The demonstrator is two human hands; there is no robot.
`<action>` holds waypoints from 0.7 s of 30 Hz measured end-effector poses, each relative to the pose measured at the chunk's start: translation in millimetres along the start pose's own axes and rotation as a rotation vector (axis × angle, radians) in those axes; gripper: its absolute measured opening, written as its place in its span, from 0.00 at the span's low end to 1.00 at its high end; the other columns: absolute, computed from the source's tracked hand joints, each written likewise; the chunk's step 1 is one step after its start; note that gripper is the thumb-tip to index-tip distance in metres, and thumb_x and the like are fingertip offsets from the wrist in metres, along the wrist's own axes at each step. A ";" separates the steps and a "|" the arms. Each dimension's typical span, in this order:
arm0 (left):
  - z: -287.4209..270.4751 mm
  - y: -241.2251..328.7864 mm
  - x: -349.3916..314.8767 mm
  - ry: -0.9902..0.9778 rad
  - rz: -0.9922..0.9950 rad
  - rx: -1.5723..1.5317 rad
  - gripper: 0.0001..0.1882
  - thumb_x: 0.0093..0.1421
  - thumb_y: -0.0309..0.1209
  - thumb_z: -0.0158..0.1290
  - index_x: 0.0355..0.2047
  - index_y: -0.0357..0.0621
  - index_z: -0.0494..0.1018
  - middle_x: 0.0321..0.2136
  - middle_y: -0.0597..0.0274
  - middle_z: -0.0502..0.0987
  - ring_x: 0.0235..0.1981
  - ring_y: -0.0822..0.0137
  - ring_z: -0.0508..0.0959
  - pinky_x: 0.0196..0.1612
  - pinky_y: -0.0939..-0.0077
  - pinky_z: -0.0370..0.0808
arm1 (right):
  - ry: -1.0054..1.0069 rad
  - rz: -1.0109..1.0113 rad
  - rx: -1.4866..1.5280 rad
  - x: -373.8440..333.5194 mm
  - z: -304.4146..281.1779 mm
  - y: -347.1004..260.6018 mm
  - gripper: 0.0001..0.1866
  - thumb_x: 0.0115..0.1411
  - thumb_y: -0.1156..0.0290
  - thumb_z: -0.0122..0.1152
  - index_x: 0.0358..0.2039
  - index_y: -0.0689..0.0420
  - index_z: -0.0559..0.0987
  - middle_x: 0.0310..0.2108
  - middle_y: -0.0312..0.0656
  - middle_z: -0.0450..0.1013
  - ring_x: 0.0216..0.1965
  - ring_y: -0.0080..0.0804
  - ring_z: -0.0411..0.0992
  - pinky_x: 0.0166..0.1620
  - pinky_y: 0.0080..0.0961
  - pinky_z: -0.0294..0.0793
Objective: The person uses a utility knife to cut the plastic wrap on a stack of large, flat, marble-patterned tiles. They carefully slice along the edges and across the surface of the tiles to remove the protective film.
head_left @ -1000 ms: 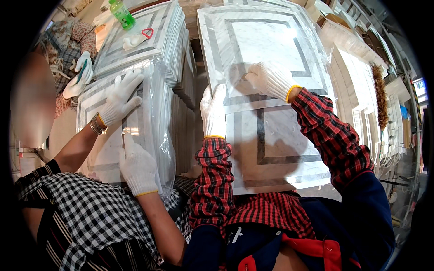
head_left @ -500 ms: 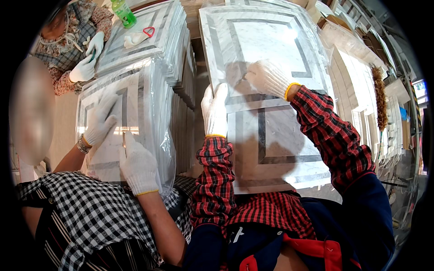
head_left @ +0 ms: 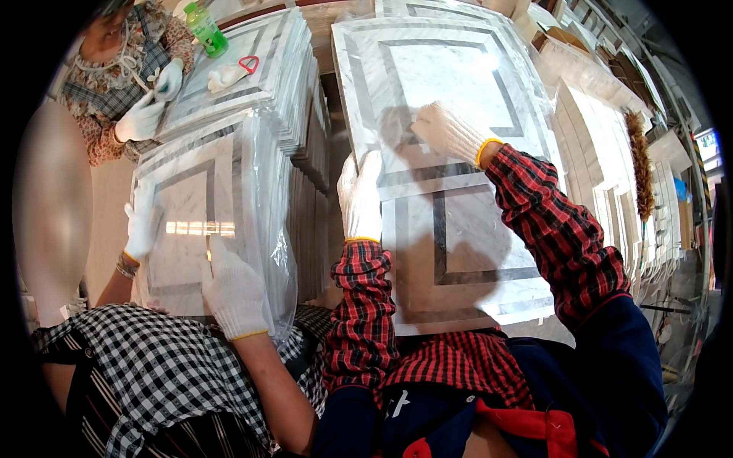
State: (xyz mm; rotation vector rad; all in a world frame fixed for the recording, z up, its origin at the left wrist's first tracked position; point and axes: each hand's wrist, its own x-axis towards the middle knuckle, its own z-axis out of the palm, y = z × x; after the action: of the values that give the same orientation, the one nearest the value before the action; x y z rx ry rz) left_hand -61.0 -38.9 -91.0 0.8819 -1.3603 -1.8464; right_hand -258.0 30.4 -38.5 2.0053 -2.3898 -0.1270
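My left hand (head_left: 360,197), in a white knit glove, is closed on the left edge of a white marble tile (head_left: 450,76) with grey inlaid bands, the edge lying between thumb and fingers. My gloved right hand (head_left: 452,133) is curled over the tile's face, fingers pressed together. Whatever it may hold is hidden. Nearer my body lies a second marble tile (head_left: 489,233) of similar pattern, its far edge meeting the first. The shadow of my head and arm falls over both.
Stacks of plastic-wrapped marble tiles (head_left: 195,172) stand to the left. A co-worker's gloved hand (head_left: 237,286) holds a thin tool there; another person (head_left: 137,84) works farther back. A green bottle (head_left: 206,30) and a red-handled tool (head_left: 248,64) lie on the far stack. White slabs (head_left: 595,160) line the right.
My left hand has shifted slightly down along the tile edge. My right hand stays nearly in place, still curled. The nearby co-worker's left hand has moved to the outer edge of their tile.
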 end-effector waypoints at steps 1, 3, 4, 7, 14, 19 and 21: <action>-0.1 -1.1 -0.4 0.003 -0.002 -0.007 0.23 0.69 0.35 0.56 0.59 0.33 0.74 0.50 0.62 0.79 0.51 0.71 0.74 0.58 0.74 0.68 | 0.013 -0.040 -0.022 0.5 1.8 1.9 0.11 0.60 0.67 0.59 0.38 0.58 0.85 0.38 0.50 0.79 0.42 0.50 0.79 0.44 0.41 0.81; 2.1 -3.7 0.9 0.000 -0.005 -0.027 0.23 0.69 0.36 0.56 0.59 0.33 0.74 0.50 0.62 0.79 0.51 0.71 0.75 0.58 0.75 0.68 | 0.041 -0.055 -0.013 -1.0 8.9 6.1 0.13 0.61 0.64 0.59 0.39 0.58 0.85 0.38 0.51 0.79 0.41 0.50 0.79 0.44 0.41 0.81; 4.1 -3.9 1.4 -0.021 -0.010 -0.054 0.23 0.69 0.36 0.56 0.60 0.33 0.74 0.51 0.61 0.79 0.51 0.70 0.75 0.59 0.74 0.68 | 0.056 -0.030 0.017 -1.7 14.4 8.3 0.15 0.62 0.62 0.58 0.41 0.58 0.85 0.37 0.51 0.80 0.40 0.50 0.80 0.43 0.41 0.81; 11.2 6.2 -3.9 0.050 -0.055 -0.010 0.24 0.70 0.35 0.56 0.60 0.32 0.73 0.52 0.60 0.79 0.52 0.70 0.75 0.59 0.74 0.69 | 0.047 0.255 0.375 -3.1 12.5 4.4 0.19 0.66 0.57 0.56 0.44 0.58 0.85 0.36 0.52 0.81 0.37 0.49 0.80 0.43 0.41 0.80; 0.2 7.6 -6.4 -0.022 -0.069 0.001 0.34 0.68 0.39 0.59 0.68 0.32 0.65 0.62 0.56 0.72 0.64 0.64 0.69 0.68 0.69 0.61 | -0.021 0.432 0.616 -17.3 -15.0 -12.2 0.21 0.70 0.53 0.52 0.49 0.53 0.85 0.34 0.46 0.82 0.34 0.46 0.81 0.43 0.38 0.79; 3.2 12.0 -8.7 0.013 -0.045 0.033 0.26 0.70 0.36 0.54 0.63 0.31 0.70 0.56 0.58 0.77 0.57 0.68 0.74 0.63 0.73 0.66 | -0.031 0.296 0.394 -10.8 0.2 -4.5 0.18 0.70 0.56 0.52 0.51 0.48 0.84 0.39 0.42 0.82 0.36 0.44 0.81 0.42 0.37 0.81; -1.3 9.6 -6.8 -0.024 -0.042 0.005 0.26 0.70 0.36 0.55 0.63 0.31 0.70 0.56 0.58 0.77 0.57 0.68 0.74 0.64 0.72 0.65 | -0.100 0.308 0.510 -17.5 -12.1 -6.4 0.18 0.70 0.57 0.52 0.52 0.47 0.84 0.43 0.41 0.82 0.37 0.44 0.81 0.42 0.38 0.82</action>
State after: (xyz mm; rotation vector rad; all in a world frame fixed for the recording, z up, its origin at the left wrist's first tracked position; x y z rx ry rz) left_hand -55.1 -36.1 -81.2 0.8999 -1.3713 -1.8915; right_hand -247.8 45.9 -26.3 1.7768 -2.9956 0.4398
